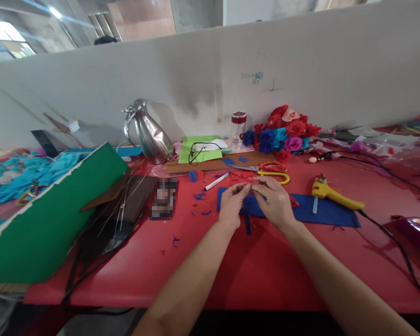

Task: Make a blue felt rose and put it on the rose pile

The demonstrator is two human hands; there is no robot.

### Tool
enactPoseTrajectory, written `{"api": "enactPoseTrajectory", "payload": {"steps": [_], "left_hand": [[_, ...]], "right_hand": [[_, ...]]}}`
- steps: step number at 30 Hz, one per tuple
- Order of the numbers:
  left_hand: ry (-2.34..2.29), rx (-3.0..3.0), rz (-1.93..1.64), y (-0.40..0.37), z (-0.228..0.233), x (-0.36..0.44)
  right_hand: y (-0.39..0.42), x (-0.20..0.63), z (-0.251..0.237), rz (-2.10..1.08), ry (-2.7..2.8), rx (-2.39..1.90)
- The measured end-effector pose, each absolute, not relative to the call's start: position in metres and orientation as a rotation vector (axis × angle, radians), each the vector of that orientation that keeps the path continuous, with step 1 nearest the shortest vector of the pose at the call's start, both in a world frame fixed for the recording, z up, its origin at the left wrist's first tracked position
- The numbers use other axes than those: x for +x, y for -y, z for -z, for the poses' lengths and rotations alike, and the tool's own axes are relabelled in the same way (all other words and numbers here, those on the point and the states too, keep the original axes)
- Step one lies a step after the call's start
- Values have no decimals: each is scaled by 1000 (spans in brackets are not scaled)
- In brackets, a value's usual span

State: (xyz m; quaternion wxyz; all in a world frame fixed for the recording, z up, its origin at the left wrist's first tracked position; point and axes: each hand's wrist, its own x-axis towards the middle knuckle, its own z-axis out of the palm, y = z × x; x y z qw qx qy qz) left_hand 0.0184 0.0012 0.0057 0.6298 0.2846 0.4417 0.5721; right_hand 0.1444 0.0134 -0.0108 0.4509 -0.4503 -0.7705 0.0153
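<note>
My left hand (pixel 231 204) and my right hand (pixel 275 200) meet over a strip of blue felt (pixel 322 211) lying on the red table (pixel 231 270). Their fingertips pinch a small red and blue piece (pixel 251 190) between them; its shape is too small to tell. A narrow blue strip (pixel 248 225) hangs down below the hands. Scissors with red and yellow handles (pixel 269 170) lie just beyond my fingers. A white marker pen (pixel 217 181) lies to the left of the scissors.
A yellow glue gun (pixel 332 195) with a black cord lies right of the felt. Finished felt roses (pixel 283 130), a small jar (pixel 238 125) and a steel jug (pixel 147 133) stand by the white partition. A green board (pixel 52 219) leans at the left, over a dark tray with wires (pixel 119 210).
</note>
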Motion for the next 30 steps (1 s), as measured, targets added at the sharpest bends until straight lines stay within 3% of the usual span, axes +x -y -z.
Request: {"api": "enactPoseTrajectory", "payload": {"steps": [13, 22, 30], "left_hand": [[-1055, 603, -1312, -7, 2, 14], [-1048, 662, -1316, -4, -2, 13], [-1052, 674, -1310, -3, 1, 15]], "right_hand": [[-12, 141, 15, -284, 1802, -1110], [-18, 143, 12, -1250, 1262, -1163], [-17, 145, 5, -1235, 1207, -1176]]}}
